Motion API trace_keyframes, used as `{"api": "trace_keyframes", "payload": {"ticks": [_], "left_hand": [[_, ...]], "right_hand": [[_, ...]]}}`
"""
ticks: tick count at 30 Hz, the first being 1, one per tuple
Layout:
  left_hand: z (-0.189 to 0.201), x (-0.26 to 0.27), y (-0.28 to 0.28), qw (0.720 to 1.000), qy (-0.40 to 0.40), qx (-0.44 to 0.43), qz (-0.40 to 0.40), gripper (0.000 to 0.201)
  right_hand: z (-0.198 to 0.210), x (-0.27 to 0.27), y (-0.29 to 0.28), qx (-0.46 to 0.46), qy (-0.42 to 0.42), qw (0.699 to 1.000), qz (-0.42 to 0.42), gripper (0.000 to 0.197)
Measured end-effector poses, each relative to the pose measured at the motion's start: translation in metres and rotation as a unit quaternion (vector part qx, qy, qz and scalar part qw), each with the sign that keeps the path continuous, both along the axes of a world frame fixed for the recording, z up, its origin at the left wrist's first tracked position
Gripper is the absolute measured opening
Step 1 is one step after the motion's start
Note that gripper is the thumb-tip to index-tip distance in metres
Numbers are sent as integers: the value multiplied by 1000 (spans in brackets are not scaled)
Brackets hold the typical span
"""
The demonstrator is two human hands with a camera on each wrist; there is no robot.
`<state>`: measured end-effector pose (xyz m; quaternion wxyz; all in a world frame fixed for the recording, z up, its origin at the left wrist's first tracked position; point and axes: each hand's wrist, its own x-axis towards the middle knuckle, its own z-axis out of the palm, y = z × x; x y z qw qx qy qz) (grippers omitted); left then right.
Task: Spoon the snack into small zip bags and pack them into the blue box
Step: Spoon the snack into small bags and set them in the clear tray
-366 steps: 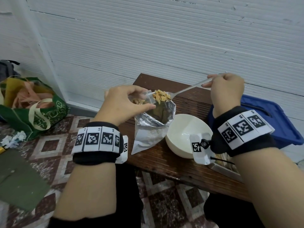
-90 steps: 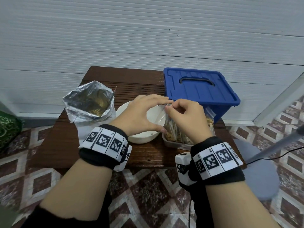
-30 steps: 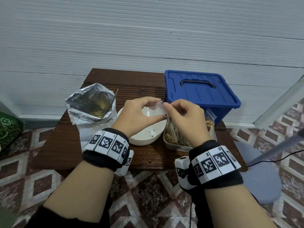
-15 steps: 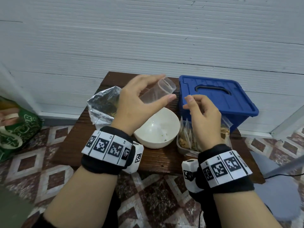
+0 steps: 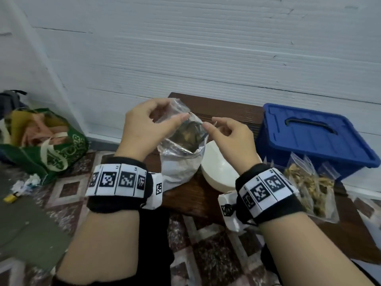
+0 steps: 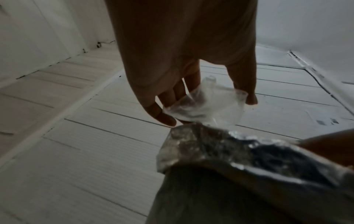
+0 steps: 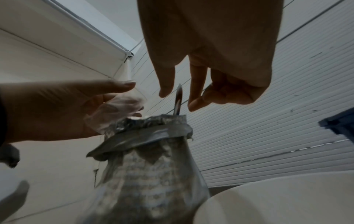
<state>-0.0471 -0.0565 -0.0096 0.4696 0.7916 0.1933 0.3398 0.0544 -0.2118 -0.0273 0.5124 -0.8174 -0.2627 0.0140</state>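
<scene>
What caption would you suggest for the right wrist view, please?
Right hand reaching for the spoon in the foil bag; left hand holding an empty zip bag.

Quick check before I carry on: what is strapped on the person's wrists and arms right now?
Both forearms are bare. Each wrist carries a black band wrapped with a strip of white panels printed with black square tag markers. A small white camera block with its own marker hangs under each wrist. The hands are bare: left hand, right hand.
</scene>
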Motion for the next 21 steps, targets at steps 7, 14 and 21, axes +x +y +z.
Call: {"api": "trace_keyframes", "payload": {"ticks": [7,14,21], "left_hand": [[-16,4,7,998,56,-20,-17,34],[-14,4,7,997,67,-33,-19,41],[-12,3,5,997,73,-32,-23,36]], "right_hand": [[-3,-2,18,-24,-183,983,-6,22],[-12,-9,21,-118,-215,968,52,27],[-2,-12,25,13,-22,1000,-11,23]]}}
